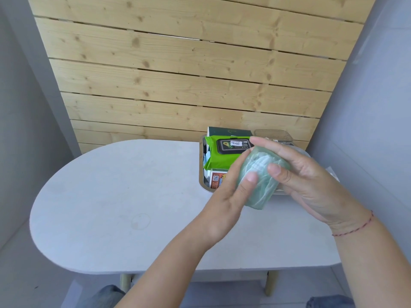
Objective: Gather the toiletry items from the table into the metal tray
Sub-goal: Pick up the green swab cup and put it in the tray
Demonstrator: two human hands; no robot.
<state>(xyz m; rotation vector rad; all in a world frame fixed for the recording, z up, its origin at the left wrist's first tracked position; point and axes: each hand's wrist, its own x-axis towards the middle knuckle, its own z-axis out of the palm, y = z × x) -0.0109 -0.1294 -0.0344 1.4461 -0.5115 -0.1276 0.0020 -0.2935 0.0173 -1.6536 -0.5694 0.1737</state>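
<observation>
- The metal tray (202, 174) sits at the far right of the white oval table (111, 196), close to the wooden slat wall (178, 74).
- Inside the tray: a green wet-wipes pack (220, 158) with a black flip lid, lying flat; a dark green box (229, 131) behind it at the far edge; a clear plastic lidded box (273, 135) at the far right; an orange packet (216, 178) with a QR code at the near left.
- Both hands hold a pale green translucent pouch (260, 181) in the air, above the tray's near edge; its white contents are too blurred to tell.
- Left hand (231, 196): grip closed on the pouch's left side.
- Right hand (307, 174): grip closed on its right side, thumb on the front.
</observation>
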